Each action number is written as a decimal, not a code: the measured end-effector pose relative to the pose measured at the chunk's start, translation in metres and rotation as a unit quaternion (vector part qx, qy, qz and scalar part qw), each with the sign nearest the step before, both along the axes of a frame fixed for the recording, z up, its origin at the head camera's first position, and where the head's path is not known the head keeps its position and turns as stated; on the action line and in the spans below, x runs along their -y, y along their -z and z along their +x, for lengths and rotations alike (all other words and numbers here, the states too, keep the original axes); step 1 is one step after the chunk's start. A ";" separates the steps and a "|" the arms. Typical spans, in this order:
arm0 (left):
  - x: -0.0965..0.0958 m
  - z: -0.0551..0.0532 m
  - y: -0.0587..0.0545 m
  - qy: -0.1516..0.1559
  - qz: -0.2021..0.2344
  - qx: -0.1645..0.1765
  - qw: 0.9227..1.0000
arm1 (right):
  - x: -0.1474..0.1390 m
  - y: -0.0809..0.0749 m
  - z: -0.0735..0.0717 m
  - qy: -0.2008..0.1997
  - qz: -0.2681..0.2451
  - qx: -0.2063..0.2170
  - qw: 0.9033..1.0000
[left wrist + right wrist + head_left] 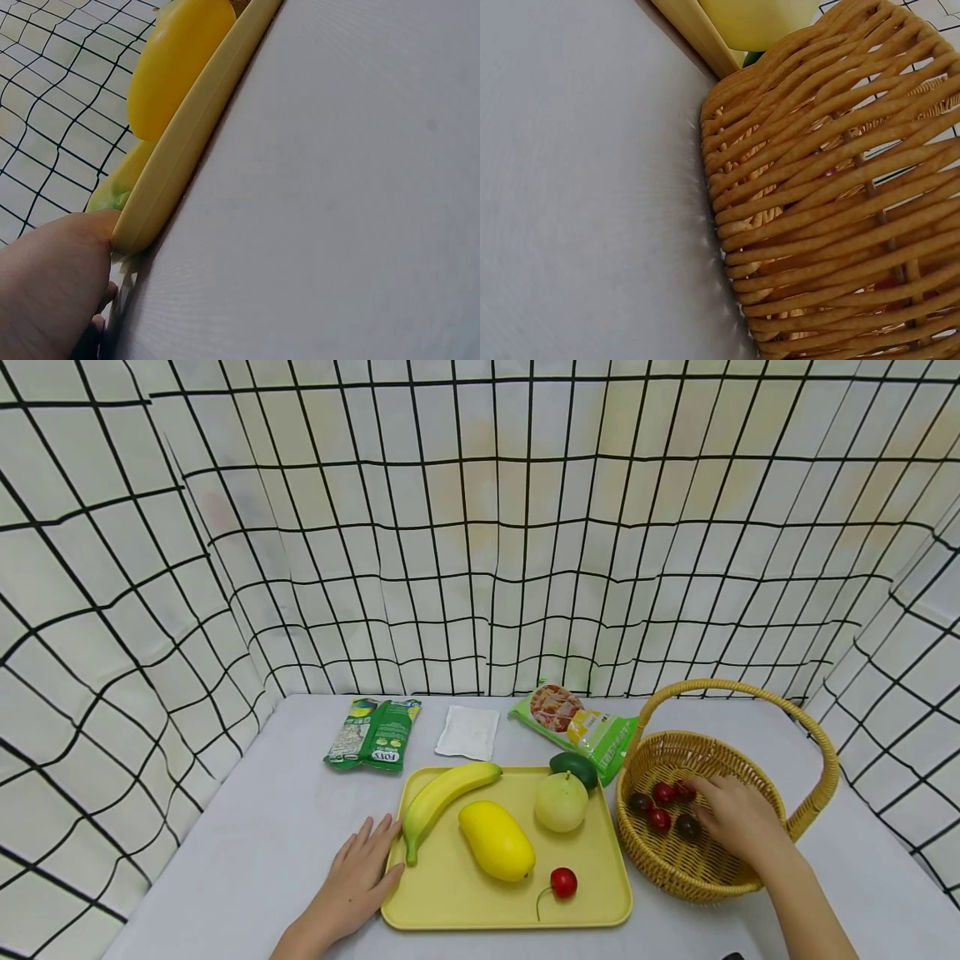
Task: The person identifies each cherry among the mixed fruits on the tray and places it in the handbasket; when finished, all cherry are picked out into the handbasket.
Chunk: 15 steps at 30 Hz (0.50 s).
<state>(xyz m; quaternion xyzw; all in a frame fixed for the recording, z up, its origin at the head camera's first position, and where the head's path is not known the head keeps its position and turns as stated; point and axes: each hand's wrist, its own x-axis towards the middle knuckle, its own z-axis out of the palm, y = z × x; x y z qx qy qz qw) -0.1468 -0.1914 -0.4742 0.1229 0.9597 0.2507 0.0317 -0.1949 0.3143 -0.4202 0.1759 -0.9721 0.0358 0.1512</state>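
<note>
My left hand (358, 881) lies beside a yellow tray (450, 910), its fingers spread and its thumb at the left rim. On the tray are a banana (442, 797), a yellow mango (495, 841), a pale green round fruit (561, 802), a dark green avocado-like fruit (573, 767) and a red cherry with a stem (563, 882). My right hand (735, 822) reaches into a wicker basket (697, 887) and pinches a dark red cherry (683, 791) with its fingertips. Close by in the basket lie red cherries (659, 820) and dark ones (687, 827). The right wrist view shows only the basket's woven side (840, 180) and hides the hand.
Behind the tray lie a green snack packet (375, 733), a white sachet (468, 732) and a green food bag (581, 727). The basket's tall handle (738, 687) arches above the right hand. A white wall with a black grid (480, 543) encloses the table.
</note>
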 end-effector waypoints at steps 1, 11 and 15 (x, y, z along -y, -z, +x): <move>0.000 0.000 0.000 0.000 0.000 0.000 1.000 | 0.000 0.000 0.000 0.000 0.000 0.001 1.000; 0.000 0.000 0.000 0.001 0.001 -0.001 1.000 | 0.003 -0.003 0.001 -0.006 -0.003 -0.004 1.000; 0.000 0.000 0.000 0.000 0.000 0.002 1.000 | 0.006 -0.006 0.002 -0.008 -0.003 -0.008 1.000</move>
